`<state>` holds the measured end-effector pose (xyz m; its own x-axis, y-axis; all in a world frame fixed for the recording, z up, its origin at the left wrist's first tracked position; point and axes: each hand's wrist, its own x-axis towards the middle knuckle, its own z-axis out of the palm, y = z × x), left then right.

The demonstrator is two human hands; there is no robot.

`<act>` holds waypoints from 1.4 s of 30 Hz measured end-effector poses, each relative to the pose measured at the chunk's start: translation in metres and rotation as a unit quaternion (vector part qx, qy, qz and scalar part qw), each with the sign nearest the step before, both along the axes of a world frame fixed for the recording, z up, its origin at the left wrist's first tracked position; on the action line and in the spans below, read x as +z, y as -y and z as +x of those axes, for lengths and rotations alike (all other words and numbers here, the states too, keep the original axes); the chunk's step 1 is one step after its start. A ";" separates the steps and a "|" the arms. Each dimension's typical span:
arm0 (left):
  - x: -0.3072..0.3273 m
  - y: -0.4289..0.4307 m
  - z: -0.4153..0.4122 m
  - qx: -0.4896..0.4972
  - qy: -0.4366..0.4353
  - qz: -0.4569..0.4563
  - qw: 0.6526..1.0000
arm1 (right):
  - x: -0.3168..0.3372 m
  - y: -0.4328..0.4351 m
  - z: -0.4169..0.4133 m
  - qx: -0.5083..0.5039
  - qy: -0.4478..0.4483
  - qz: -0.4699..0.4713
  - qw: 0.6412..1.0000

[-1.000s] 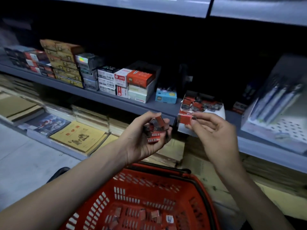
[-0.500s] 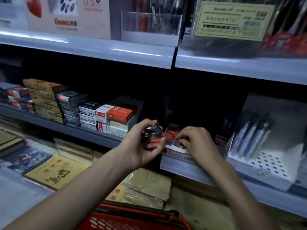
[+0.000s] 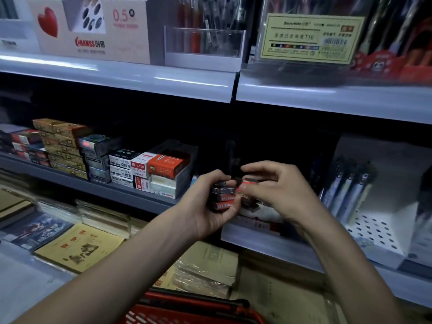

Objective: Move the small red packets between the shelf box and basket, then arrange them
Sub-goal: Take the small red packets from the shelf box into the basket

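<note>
My left hand (image 3: pixel 205 206) grips a stack of small red packets (image 3: pixel 223 197) in front of the middle shelf. My right hand (image 3: pixel 273 192) is just to its right and pinches one small red packet (image 3: pixel 249 182) between thumb and fingers, close to the stack. Under both hands sits the white shelf box (image 3: pixel 254 220) with more red packets in it, mostly hidden by my hands. Only the dark-edged rim of the red basket (image 3: pixel 194 311) shows, at the bottom edge.
Stacked boxes of staples and stationery (image 3: pixel 149 171) fill the shelf to the left. A white perforated pen display (image 3: pixel 374 206) stands to the right. The upper shelf (image 3: pixel 163 78) overhangs above. Notebooks (image 3: pixel 79 249) lie on the lower shelf.
The view tilted up, so the basket dropped almost out of sight. My right hand went down to the shelf box and is now raised beside the left hand's stack with a packet.
</note>
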<state>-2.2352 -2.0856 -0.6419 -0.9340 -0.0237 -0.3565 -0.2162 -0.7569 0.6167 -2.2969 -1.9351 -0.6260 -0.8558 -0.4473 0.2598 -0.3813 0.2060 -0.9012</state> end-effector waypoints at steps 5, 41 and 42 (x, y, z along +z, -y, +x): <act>0.002 0.005 -0.002 0.020 0.013 -0.011 1.000 | -0.005 -0.015 -0.018 -0.147 -0.064 0.042 0.986; -0.003 0.001 -0.006 -0.158 0.040 -0.183 0.969 | -0.001 -0.030 -0.019 -0.063 0.070 -0.090 0.991; -0.004 0.003 -0.008 -0.145 0.047 -0.159 0.976 | -0.003 -0.032 -0.022 -0.096 0.028 -0.074 0.992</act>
